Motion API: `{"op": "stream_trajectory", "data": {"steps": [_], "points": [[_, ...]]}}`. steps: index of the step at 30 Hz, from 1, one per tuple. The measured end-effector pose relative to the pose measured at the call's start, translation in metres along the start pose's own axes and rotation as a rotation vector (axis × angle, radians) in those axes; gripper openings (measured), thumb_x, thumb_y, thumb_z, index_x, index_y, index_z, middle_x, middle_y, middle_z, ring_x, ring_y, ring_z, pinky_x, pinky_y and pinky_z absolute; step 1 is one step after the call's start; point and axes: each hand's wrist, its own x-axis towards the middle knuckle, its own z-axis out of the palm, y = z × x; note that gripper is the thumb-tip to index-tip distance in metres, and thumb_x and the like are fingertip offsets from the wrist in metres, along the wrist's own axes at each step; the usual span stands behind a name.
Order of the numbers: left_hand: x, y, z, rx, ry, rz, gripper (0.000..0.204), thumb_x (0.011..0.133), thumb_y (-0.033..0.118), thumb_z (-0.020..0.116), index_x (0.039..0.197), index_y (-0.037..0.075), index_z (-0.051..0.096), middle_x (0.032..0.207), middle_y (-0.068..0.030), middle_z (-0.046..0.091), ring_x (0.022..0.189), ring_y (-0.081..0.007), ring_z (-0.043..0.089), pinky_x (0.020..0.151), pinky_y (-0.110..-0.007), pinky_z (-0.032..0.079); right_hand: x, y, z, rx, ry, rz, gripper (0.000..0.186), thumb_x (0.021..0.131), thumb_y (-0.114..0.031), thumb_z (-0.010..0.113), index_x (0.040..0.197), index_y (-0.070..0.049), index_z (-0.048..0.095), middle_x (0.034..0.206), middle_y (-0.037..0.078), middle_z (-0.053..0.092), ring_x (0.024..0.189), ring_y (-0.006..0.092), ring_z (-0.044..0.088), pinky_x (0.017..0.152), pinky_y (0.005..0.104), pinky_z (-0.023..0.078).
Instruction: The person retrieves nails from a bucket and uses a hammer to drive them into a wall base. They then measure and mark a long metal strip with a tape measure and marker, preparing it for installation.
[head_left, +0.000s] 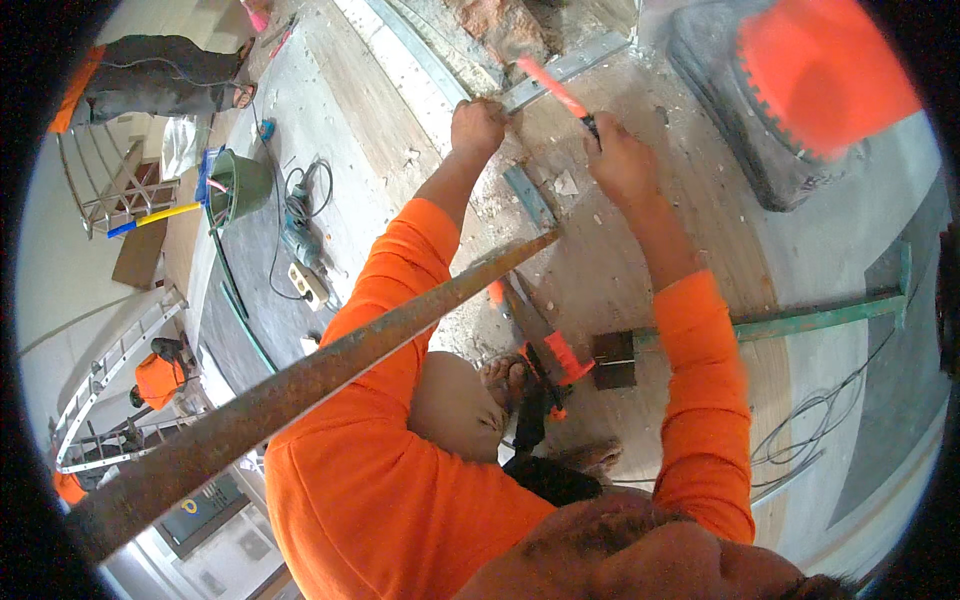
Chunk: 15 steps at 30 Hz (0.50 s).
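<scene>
My left hand (478, 128) is closed at the corner of grey metal channels (572, 70) along a chipped, dusty opening; what its fingers hold is hard to make out. My right hand (622, 158) grips a slim orange tool (552, 82) with a black grip, its tip raised near the channels. A short grey metal piece (530, 197) lies between my forearms. A long rusty bar (330, 360) crosses diagonally over my left arm. Below, orange-and-black tools (530, 325) lie by my bare feet (498, 385).
A red toothed plastic piece (810, 70) sits on a grey tub (710, 120) at right, above cables (820, 420). Left lie a green bucket (235, 195), drill (298, 225) and power strip (305, 285). One person (150, 80) stands nearby; another (160, 375) is by ladders (100, 400).
</scene>
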Motion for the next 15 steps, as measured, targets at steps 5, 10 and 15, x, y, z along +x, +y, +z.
{"op": "stream_trajectory", "data": {"steps": [5,10,15], "points": [[-0.008,-0.015,0.014,-0.005,0.013,-0.008,0.015,0.079,0.025,0.063,0.082,0.012,0.071,0.091,-0.0142,0.068,0.079,-0.0352,0.063,0.072,-0.046,0.050,-0.003,-0.047,-0.045,0.010,0.018,0.047,0.035,0.096,-0.026,0.050,0.121,0.000,0.051,0.087,0.022,0.067,0.079,0.0418,0.066,0.070,0.0519,0.052],[-0.002,-0.017,0.007,-0.028,0.031,0.065,0.015,0.080,0.022,0.061,0.085,0.013,0.071,0.089,-0.0146,0.068,0.080,-0.0351,0.063,0.072,-0.046,0.050,-0.009,-0.060,-0.037,0.480,0.477,-0.283,0.041,0.096,-0.032,0.050,0.123,-0.001,0.051,0.089,0.025,0.067,0.082,0.0431,0.065,0.073,0.0525,0.052],[0.003,-0.016,0.010,0.086,-0.066,-0.023,0.015,0.081,0.021,0.061,0.086,0.012,0.072,0.090,-0.0137,0.069,0.083,-0.0359,0.063,0.076,-0.044,0.050,0.021,0.000,-0.012,-0.093,-0.124,0.121,0.040,0.097,-0.031,0.049,0.123,-0.001,0.050,0.091,0.027,0.065,0.084,0.0443,0.064,0.074,0.0529,0.050]]}}
